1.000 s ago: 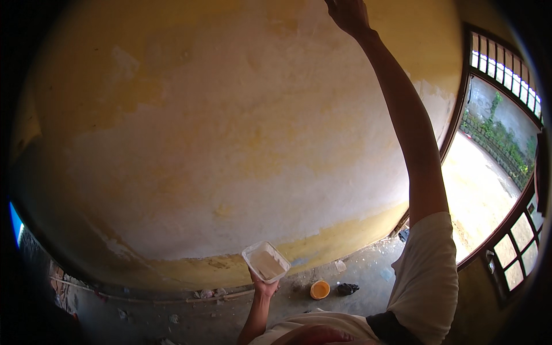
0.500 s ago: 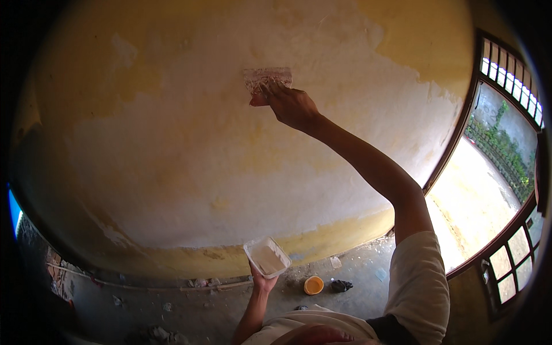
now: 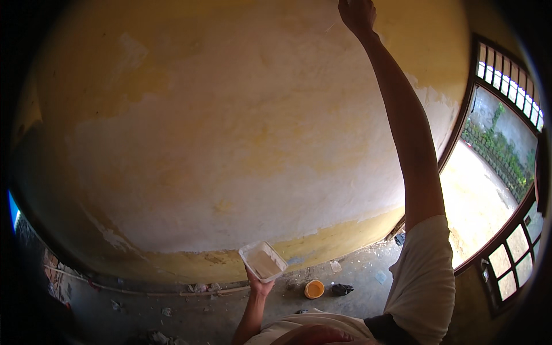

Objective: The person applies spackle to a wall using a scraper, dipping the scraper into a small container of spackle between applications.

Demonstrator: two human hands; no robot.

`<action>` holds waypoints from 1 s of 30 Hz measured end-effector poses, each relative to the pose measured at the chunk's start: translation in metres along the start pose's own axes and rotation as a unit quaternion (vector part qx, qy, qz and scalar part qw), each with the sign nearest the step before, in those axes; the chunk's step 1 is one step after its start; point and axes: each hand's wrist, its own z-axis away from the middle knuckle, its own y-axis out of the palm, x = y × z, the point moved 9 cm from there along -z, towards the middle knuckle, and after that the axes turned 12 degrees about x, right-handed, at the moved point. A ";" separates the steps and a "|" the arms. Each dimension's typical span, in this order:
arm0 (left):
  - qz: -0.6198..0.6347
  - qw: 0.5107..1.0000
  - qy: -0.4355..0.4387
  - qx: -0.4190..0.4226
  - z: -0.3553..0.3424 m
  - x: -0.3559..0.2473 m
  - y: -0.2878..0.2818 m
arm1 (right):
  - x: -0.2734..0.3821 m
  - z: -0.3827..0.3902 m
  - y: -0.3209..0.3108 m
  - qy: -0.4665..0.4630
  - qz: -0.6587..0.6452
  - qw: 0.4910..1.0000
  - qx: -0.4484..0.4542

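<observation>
Patchy yellow wall [image 3: 241,132] is filling most of the view, broad whitish areas covering its middle and a yellow band running along its foot. At the right, bright daylight is coming through a doorway [image 3: 480,195], with green plants [image 3: 497,144] growing outside.

The right arm is being held high, nearly straight, running up from the short pale sleeve [image 3: 424,270] past the doorway's near edge and leaning leftward toward the top. Its right hand [image 3: 357,16] is showing at the upper edge before the wall, bent a little at the wrist; the frame is cutting off the fingers, so I cannot tell whether they are spread, pressed together or pinching something.

Low in the middle, the left forearm is standing upright, the left hand [image 3: 259,286] gripping a white tub [image 3: 279,269] from beneath, fingers partly hidden behind it. The tub is facing its open top toward the camera, showing pale paste [image 3: 263,263] inside. To its lower right, an orange container [image 3: 314,289] is sitting on the grey floor [image 3: 201,322], just beside a dark crumpled object [image 3: 342,290].
</observation>
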 end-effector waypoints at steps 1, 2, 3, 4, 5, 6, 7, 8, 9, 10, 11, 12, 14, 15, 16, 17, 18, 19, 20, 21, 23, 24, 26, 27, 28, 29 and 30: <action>-0.009 1.000 -0.002 0.004 -0.001 0.001 0.003 | 0.006 -0.005 0.013 -0.002 0.035 0.999 0.018; -0.007 1.000 -0.006 0.006 -0.002 0.005 0.007 | 0.011 -0.006 0.028 -0.004 0.072 0.997 0.036; -0.011 1.000 -0.001 0.008 -0.002 0.004 0.011 | 0.029 0.002 0.044 -0.062 0.112 0.991 0.049; -0.016 1.000 0.003 0.010 -0.003 0.003 0.013 | 0.042 0.014 0.056 -0.090 0.118 0.988 0.046; -0.017 1.000 0.007 0.008 -0.001 -0.001 0.010 | 0.064 0.034 0.070 -0.126 0.114 0.983 0.069; -0.012 1.000 0.006 0.000 0.000 -0.003 0.005 | 0.092 0.059 0.077 -0.218 0.119 0.967 0.057; -0.005 1.000 0.004 -0.009 0.001 -0.005 0.003 | 0.104 0.060 0.069 -0.155 0.182 0.967 0.089; -0.006 1.000 0.005 -0.010 0.002 -0.008 0.002 | 0.115 0.079 0.083 -0.211 0.135 0.964 0.092; -0.007 1.000 -0.001 -0.003 0.000 -0.006 0.006 | 0.125 0.103 0.083 -0.251 0.114 0.958 0.085; -0.008 1.000 -0.007 0.003 0.000 -0.005 0.009 | 0.137 0.128 0.081 -0.308 0.095 0.943 0.087; -0.006 1.000 -0.011 0.002 -0.002 -0.004 0.010 | 0.137 0.150 0.092 -0.326 0.123 0.928 0.134; -0.004 1.000 -0.020 0.010 -0.003 -0.001 0.012 | 0.139 0.174 0.088 -0.381 0.102 0.909 0.132; -0.004 0.999 -0.029 0.014 -0.001 -0.005 0.008 | 0.125 0.213 0.107 -0.396 0.093 0.880 0.246; 0.001 0.999 -0.036 0.008 0.000 -0.007 0.003 | 0.124 0.228 0.105 -0.398 0.088 0.866 0.289; 0.008 0.999 -0.046 0.004 -0.002 -0.007 0.003 | 0.116 0.237 0.103 -0.399 0.086 0.851 0.331; 0.006 0.999 -0.047 0.005 -0.002 -0.008 0.003 | 0.108 0.230 0.091 -0.385 0.073 0.874 0.286; 0.000 0.999 -0.050 0.000 -0.004 -0.004 0.007 | 0.091 0.221 0.073 -0.369 0.067 0.895 0.243; -0.009 0.999 -0.047 -0.008 -0.003 -0.005 0.009 | 0.073 0.199 0.048 -0.338 0.021 0.929 0.151; -0.011 0.999 -0.045 -0.009 -0.001 -0.007 0.009 | 0.060 0.174 0.026 -0.275 0.000 0.957 0.097; -0.012 0.999 -0.043 -0.009 -0.001 -0.008 0.011 | 0.034 0.148 0.008 -0.201 0.009 0.979 0.030; -0.008 0.998 -0.057 -0.008 -0.004 0.002 0.011 | -0.033 0.106 -0.020 -0.017 0.075 0.996 -0.040; -0.017 0.999 -0.048 -0.004 -0.003 -0.003 0.015 | -0.056 0.092 -0.022 0.071 0.084 0.993 -0.034; -0.023 0.998 -0.051 0.003 -0.004 0.004 0.021 | -0.108 0.070 -0.019 0.112 0.141 0.983 -0.035; -0.025 0.999 -0.035 0.007 -0.002 -0.001 0.020 | -0.105 0.071 -0.003 0.142 0.133 0.981 -0.009; -0.025 0.999 -0.022 0.011 -0.001 -0.006 0.018 | -0.100 0.074 0.011 0.171 0.127 0.977 0.015; -0.029 0.999 -0.016 0.006 0.002 -0.010 0.014 | -0.077 0.081 0.025 0.180 0.114 0.977 0.004; -0.023 1.000 -0.007 0.011 0.000 -0.009 0.013 | -0.063 0.081 0.035 0.143 0.144 0.979 0.004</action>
